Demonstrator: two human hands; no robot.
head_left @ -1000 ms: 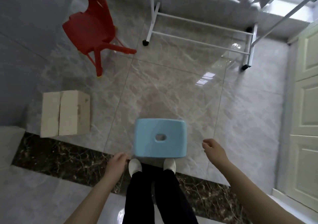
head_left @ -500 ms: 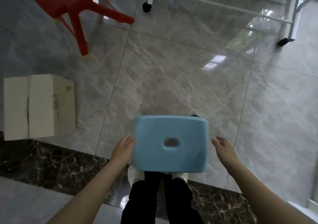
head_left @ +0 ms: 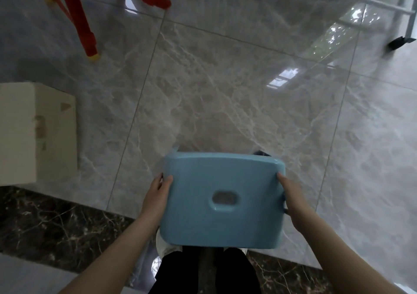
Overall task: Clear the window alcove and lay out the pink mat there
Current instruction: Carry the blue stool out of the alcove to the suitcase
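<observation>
1. The blue stool (head_left: 223,200) is seen at the lower centre of the frame, above the grey tiled floor (head_left: 225,90).
2. Its left edge is gripped by the left hand (head_left: 156,195), its right edge by the right hand (head_left: 291,200), fingers curled round the rim.
3. It is judged light, rigid and smooth, probably plastic; the side edges or the central slot are suited for holding.

stool (head_left: 222,200) between hands, box (head_left: 33,133) left, chair (head_left: 76,11) beyond

Glossy grey marble floor (head_left: 225,90): cardboard box (head_left: 33,133) sits at left, red chair legs (head_left: 85,29) planted beyond, white rack's feet (head_left: 398,43) far right.
</observation>
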